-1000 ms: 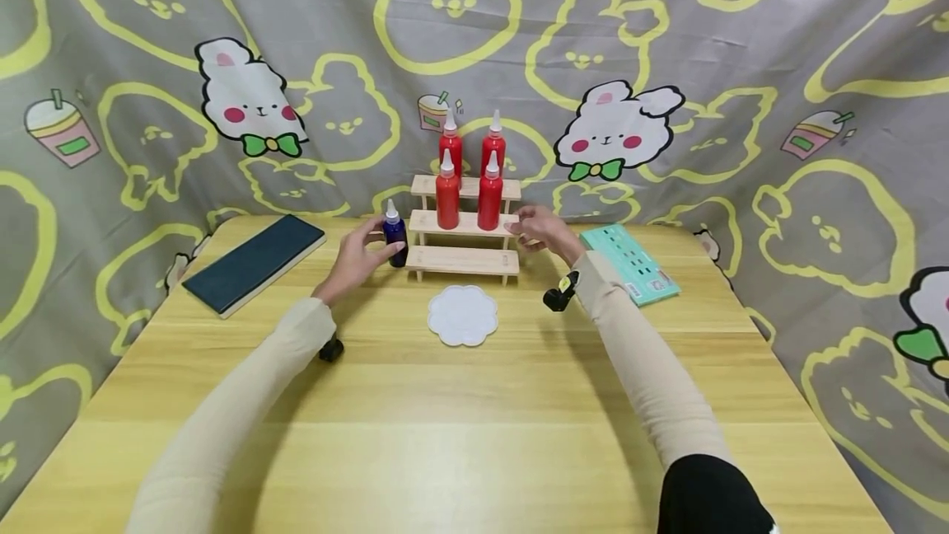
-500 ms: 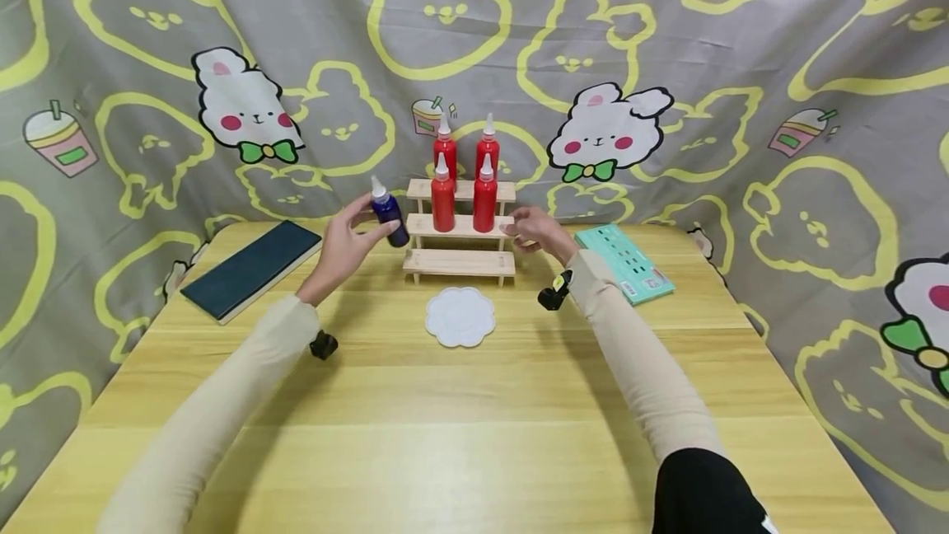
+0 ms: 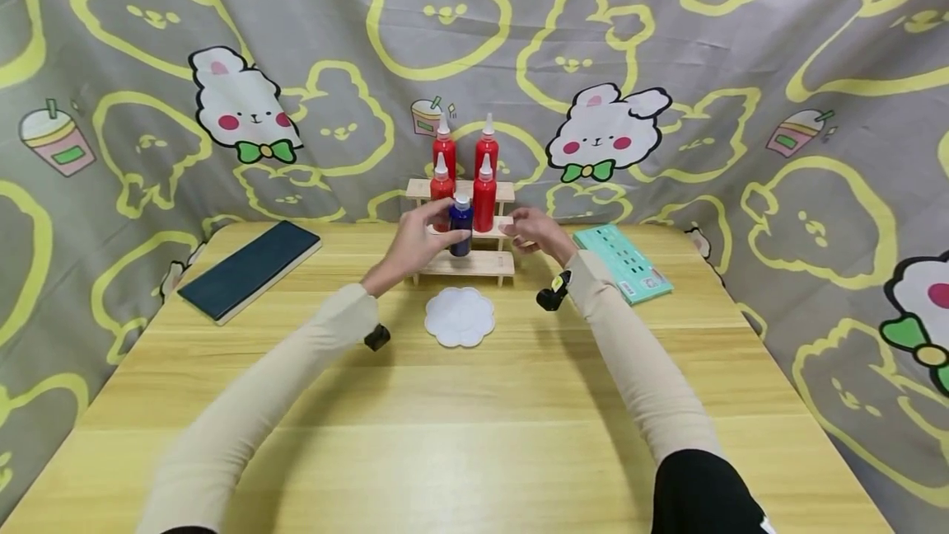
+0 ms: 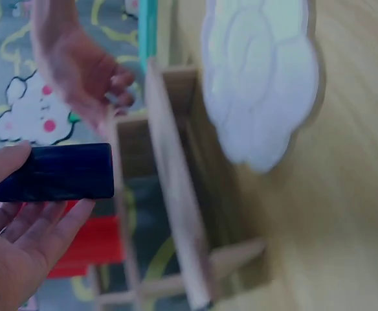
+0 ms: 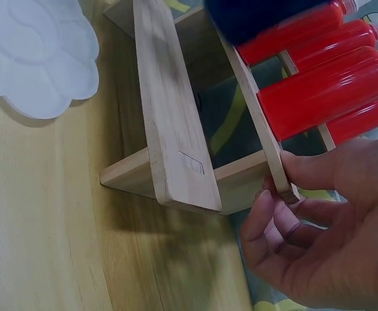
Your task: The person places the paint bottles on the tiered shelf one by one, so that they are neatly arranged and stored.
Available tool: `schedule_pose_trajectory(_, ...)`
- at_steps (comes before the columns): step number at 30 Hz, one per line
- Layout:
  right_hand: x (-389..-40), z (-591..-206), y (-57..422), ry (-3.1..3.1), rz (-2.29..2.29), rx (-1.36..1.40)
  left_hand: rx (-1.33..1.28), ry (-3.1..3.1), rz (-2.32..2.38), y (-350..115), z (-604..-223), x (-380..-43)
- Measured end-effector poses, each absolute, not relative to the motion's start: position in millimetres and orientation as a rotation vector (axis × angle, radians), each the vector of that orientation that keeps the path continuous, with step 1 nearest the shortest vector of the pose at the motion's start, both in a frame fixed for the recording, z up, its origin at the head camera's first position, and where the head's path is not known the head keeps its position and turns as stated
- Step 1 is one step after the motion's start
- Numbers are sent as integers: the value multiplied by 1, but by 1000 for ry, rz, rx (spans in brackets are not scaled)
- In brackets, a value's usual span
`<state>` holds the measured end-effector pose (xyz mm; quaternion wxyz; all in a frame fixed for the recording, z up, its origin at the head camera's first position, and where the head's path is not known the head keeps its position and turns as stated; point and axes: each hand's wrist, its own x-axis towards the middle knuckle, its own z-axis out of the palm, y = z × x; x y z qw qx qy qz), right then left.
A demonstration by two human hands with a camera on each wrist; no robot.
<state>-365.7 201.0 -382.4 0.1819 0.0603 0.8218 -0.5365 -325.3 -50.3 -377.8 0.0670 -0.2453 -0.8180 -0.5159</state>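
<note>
My left hand (image 3: 415,241) grips a dark blue squeeze bottle (image 3: 460,231) with a pale tip, held above the bottom step of a three-step wooden rack (image 3: 474,263). In the left wrist view the bottle (image 4: 63,172) lies between thumb and fingers, apart from the wood. My right hand (image 3: 541,231) pinches the right end of the middle step; the right wrist view shows the thumb on top and fingers beneath the board (image 5: 276,165). Several red squeeze bottles (image 3: 484,203) with white nozzles stand upright on the middle and top steps. The blue bottle partly hides one.
A white flower-shaped palette (image 3: 460,317) lies before the rack. To the left is a dark-covered book (image 3: 250,269), to the right a mint-green flat box or book (image 3: 624,264). A patterned grey curtain (image 3: 319,7) hangs behind the wooden table (image 3: 445,435).
My left hand has lifted the blue bottle off the table left of the rack and carried it rightward to above the bottom step. The right hand keeps its hold on the rack.
</note>
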Motion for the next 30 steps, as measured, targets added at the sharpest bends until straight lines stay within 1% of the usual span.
schedule_pose_trajectory(5,-367,-383,198,2322,-1506,171,-682,-2504,-1595,-38,-404,-328)
schedule_pose_trajectory(9,-366,-382,196,2320,-1493,163,-640,-2485,-1639,-38,-414,-327)
schedule_pose_trajectory(14,-366,-381,200,2317,-1506,173,-663,-2476,-1657,-34,-415,-327)
schedule_pose_trajectory(22,-365,-385,203,2315,-1477,156,-613,-2486,-1687,-33,-419,-324)
schedule_pose_trajectory(30,-366,-383,204,2344,-1449,132,-587,-2526,-1681,-32,-412,-326)
